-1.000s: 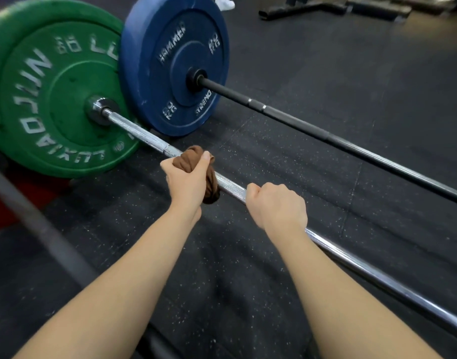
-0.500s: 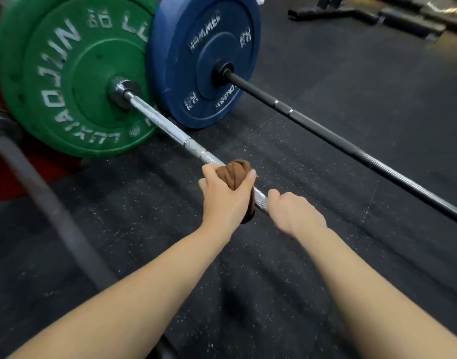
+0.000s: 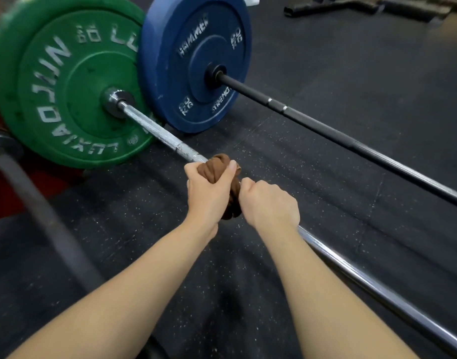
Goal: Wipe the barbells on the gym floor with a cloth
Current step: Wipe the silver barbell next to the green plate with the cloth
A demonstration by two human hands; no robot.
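A chrome barbell lies on the black rubber floor, running from a green plate at the upper left down to the lower right. My left hand grips a bunched brown cloth wrapped round this bar. Right beside it, my right hand grips the bare bar, its knuckles touching the cloth. A second, black barbell with a blue plate lies parallel behind it.
A third dark bar runs along the left side over a red floor patch. Black equipment feet lie at the far top right. Speckled rubber floor separates the two bars.
My left hand has slid the cloth along the chrome bar away from the green plate, closing the gap to my right hand. The view shifted as my head moved.
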